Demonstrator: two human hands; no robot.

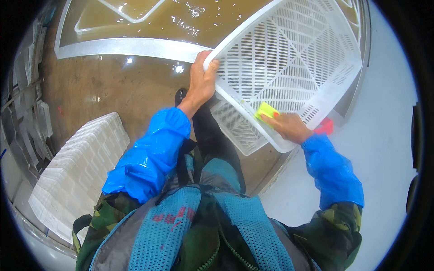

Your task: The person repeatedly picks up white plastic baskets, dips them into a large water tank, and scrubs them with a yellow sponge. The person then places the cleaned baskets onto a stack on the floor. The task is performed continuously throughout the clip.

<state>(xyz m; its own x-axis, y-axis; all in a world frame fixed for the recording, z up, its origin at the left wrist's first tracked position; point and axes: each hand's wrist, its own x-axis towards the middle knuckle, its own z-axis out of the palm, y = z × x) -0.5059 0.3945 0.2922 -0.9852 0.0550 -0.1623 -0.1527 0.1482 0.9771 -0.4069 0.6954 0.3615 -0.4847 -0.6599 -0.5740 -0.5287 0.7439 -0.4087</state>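
Note:
A white slotted plastic crate [330, 92] is tilted in front of me, its inside facing me. My left hand [202, 80] is closed around its left corner, thumb over the rim. My right hand [289, 126] grips a yellow sponge [266, 110] and presses it to the near wall of the crate. Below that wall, a second white slotted crate [233, 126] shows in part; the rest of it is hidden. Blue sleeve covers reach from both my wrists to about the elbows.
A metal-rimmed basin [131, 46] of murky brownish water lies ahead, with a white crate rim [135, 20] in it. Nested white crates [81, 153] stand at left on the wet brown floor [104, 86]. A pink-red object [324, 126] is by my right wrist, near a pale wall [384, 149].

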